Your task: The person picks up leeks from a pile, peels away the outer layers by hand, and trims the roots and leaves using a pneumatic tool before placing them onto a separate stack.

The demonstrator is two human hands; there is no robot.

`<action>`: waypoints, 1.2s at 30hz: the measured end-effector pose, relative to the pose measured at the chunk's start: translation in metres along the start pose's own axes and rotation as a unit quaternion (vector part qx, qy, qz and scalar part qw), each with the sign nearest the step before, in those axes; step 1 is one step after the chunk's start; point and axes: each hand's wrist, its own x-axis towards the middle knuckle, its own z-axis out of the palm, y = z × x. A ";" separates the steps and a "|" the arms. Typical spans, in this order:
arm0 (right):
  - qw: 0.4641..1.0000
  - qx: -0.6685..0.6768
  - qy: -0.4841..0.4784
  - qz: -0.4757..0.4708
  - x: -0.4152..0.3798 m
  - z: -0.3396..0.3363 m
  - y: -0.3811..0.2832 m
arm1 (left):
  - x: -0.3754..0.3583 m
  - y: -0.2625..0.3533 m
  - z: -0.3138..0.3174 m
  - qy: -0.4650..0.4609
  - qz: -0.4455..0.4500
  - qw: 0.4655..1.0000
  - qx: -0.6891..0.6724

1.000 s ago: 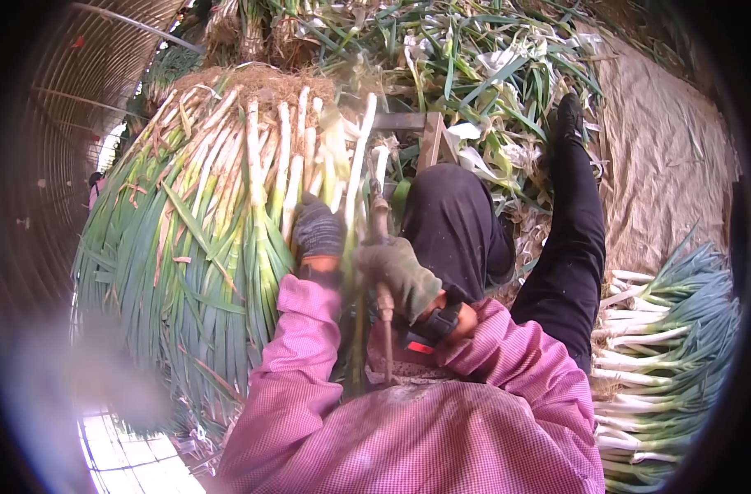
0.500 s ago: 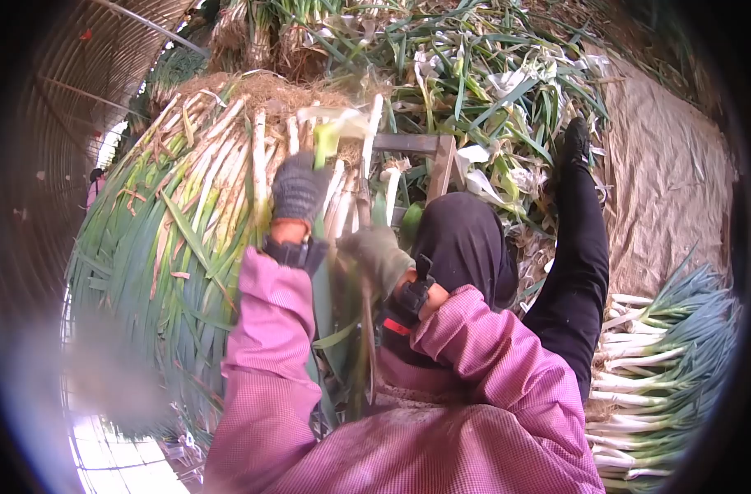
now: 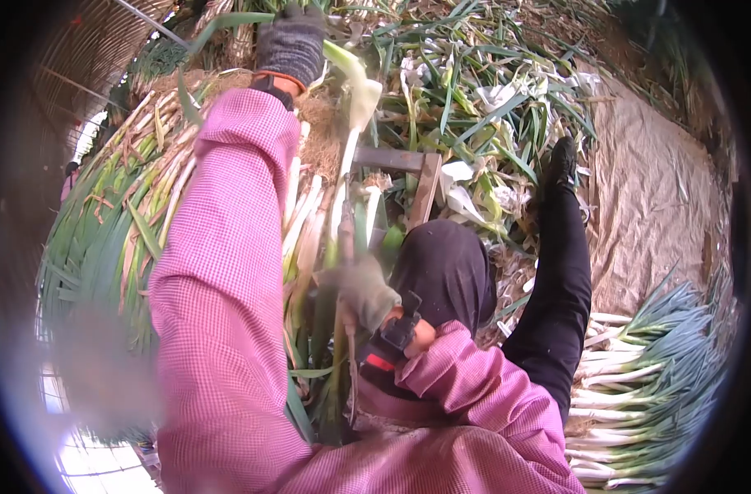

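My left hand (image 3: 291, 45), in a dark grey knit glove, is stretched far forward and closed around a green leaf layer (image 3: 342, 59) that peels away from a leek (image 3: 340, 193). The leek's white stem stands upright in front of me, its leaves running down toward my lap. My right hand (image 3: 365, 290), in a lighter greenish glove, is closed on the lower part of this leek, beside a thin rod-like tool (image 3: 351, 329); its fingertips are blurred. Other leeks (image 3: 308, 218) lie between my arms.
A large heap of leeks (image 3: 104, 222) lies at the left. Stripped leaves (image 3: 499, 107) cover the ground ahead, around a metal frame (image 3: 425, 189). White-stemmed leeks (image 3: 618, 395) lie in a row at the lower right, below a brown cloth (image 3: 655, 189). A distant person (image 3: 69, 179) is at the far left.
My left hand has moved forward and up, pulling the leaf layer away from the stem. My right hand has shifted slightly down. The view has moved a little to the right.
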 end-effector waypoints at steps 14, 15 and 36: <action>0.972 0.177 0.023 -0.154 0.010 -0.009 0.023 | -0.125 0.127 0.092 -0.289 -0.143 0.934 -0.157; 0.969 0.188 0.014 -0.160 0.010 -0.008 0.024 | -0.130 0.128 0.090 -0.299 -0.126 0.932 -0.162; 0.961 0.239 -0.060 -0.125 -0.027 -0.011 0.064 | -0.114 0.117 0.072 -0.334 -0.195 0.881 -0.274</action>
